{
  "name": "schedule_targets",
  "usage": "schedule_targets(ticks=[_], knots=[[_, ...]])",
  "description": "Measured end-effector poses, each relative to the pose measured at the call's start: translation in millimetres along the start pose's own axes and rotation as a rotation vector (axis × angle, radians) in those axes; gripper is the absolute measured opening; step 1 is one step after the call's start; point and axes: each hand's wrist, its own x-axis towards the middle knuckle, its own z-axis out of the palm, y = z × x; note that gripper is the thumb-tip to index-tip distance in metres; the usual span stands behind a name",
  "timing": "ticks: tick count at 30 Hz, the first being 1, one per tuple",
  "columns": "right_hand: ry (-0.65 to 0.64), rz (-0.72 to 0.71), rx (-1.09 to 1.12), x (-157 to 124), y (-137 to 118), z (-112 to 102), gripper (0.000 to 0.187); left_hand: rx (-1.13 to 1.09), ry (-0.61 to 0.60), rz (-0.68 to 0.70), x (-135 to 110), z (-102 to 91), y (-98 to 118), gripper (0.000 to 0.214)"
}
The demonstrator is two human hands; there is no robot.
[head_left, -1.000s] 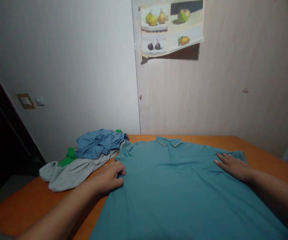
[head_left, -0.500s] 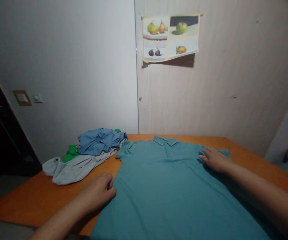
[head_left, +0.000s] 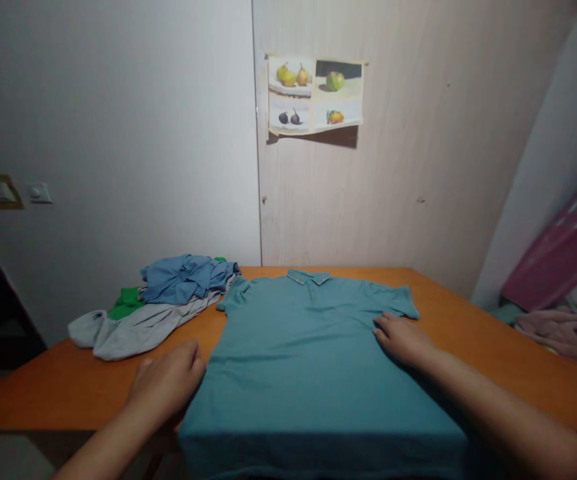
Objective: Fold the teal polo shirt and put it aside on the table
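A teal polo shirt [head_left: 308, 340] lies spread flat on the orange table [head_left: 473, 333], collar toward the wall, its hem hanging over the near edge. My left hand [head_left: 165, 383] rests at the shirt's left side edge, fingers curled and touching the fabric. On the shirt's right side, below the sleeve, my right hand [head_left: 403, 340] lies flat, palm down, with its fingers stretched out.
A pile of clothes [head_left: 158, 303], blue, green and grey, sits at the table's far left. A fruit picture [head_left: 314, 95] hangs on the wooden wall panel. Pink and light fabrics [head_left: 563, 293] lie beyond the table at the right.
Both hands have slid toward me along the shirt's sides, from the sleeves down to mid-body. The view has pulled back, now showing the hem and the table's right end.
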Motion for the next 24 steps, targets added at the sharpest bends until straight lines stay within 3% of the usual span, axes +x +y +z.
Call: schedule_targets(ticks=[5,8,11,15,20,24], knots=[[0.021,-0.299,0.231,-42.3,-45.4,-19.5,0.038,-0.148,0.05,0.287,-15.3,3.9,22.8,0.011],[-0.008,-0.407,0.263,-69.6,-63.1,-24.6,0.028,-0.187,0.019,0.377,-22.8,10.2,16.8,0.011],[-0.018,-0.457,0.28,-93.9,-66.6,-27.4,0.024,-0.24,0.037,0.308,-34.5,14.5,-2.6,0.013],[0.037,-0.439,0.331,-124.9,-69.4,-26.2,0.025,-0.387,0.136,0.118,-58.6,19.3,-22.4,0.018],[0.01,-0.436,0.454,-150.2,-74.7,-19.5,0.029,-0.388,0.196,-0.017,-86.7,22.6,-12.5,0.027],[0.075,-0.348,0.538,-155.6,-66.3,-12.3,0.031,-0.297,0.212,-0.056,-95.4,24.3,0.9,0.027]])
